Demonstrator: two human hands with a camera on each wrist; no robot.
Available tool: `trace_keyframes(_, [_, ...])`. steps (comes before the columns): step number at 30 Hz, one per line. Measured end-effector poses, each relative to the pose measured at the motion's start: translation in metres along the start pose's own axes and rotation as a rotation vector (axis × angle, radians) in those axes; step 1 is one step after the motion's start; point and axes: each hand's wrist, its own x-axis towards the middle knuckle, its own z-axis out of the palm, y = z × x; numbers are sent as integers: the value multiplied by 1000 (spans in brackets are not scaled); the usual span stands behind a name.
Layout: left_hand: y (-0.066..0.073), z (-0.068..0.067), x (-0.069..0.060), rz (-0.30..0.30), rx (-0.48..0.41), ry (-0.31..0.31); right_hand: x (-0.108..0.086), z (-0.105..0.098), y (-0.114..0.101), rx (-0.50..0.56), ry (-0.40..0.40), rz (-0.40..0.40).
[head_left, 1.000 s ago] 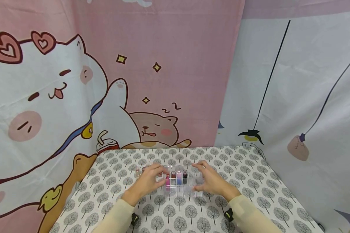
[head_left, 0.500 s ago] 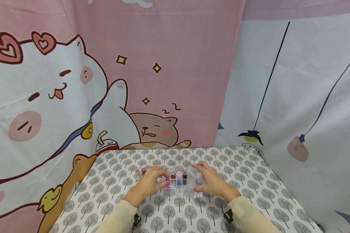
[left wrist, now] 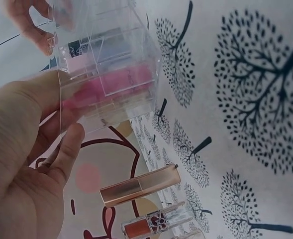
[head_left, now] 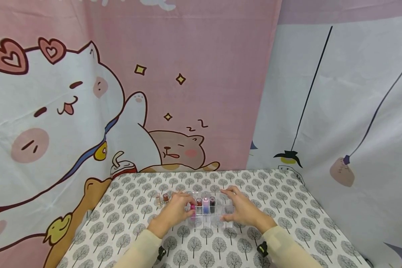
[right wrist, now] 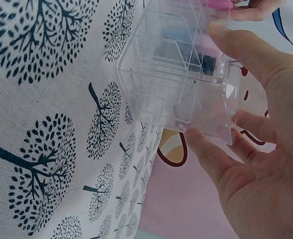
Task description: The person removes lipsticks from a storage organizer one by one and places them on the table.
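Observation:
A clear, divided cosmetics organizer (head_left: 217, 220) stands on the tablecloth between both hands. My left hand (head_left: 175, 208) is at its left end, with fingertips and thumb around the upper end of a pink lip gloss tube (left wrist: 119, 82) in a left compartment. My right hand (head_left: 242, 208) grips the organizer's right end, thumb and fingers spread along its edges. Standing in the compartments are a dark red-topped tube (head_left: 199, 201), a pink-and-blue tube (head_left: 206, 204) and a dark-capped one (head_left: 212, 203). Part of the pink tube is hidden by my left fingers in the head view.
Left of the organizer stand a rose-gold lipstick tube (left wrist: 140, 185) and a clear tube with an orange-red part (left wrist: 156, 222); a further clear one is partly cut off. A tree-print cloth (head_left: 201, 253) covers the table. Cartoon curtains (head_left: 221, 93) hang behind and at the sides.
My left hand has shifted slightly to the right and lower, and the pink tube sits deeper in its compartment. My right hand has stayed at the organizer's right end.

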Motion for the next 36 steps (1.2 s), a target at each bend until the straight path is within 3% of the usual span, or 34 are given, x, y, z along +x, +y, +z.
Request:
trace_keyframes(5, [2,1,0,-21,-8,-2,-1,0,0,-1,6,-6])
trace_keyframes(20, [1,0,-2,0,-51,21,-1,0,-3,-13,7,2])
trace_keyframes(36, [-3,-2,-8,-6,-52,81,-2,-1,-4,8,0,5])
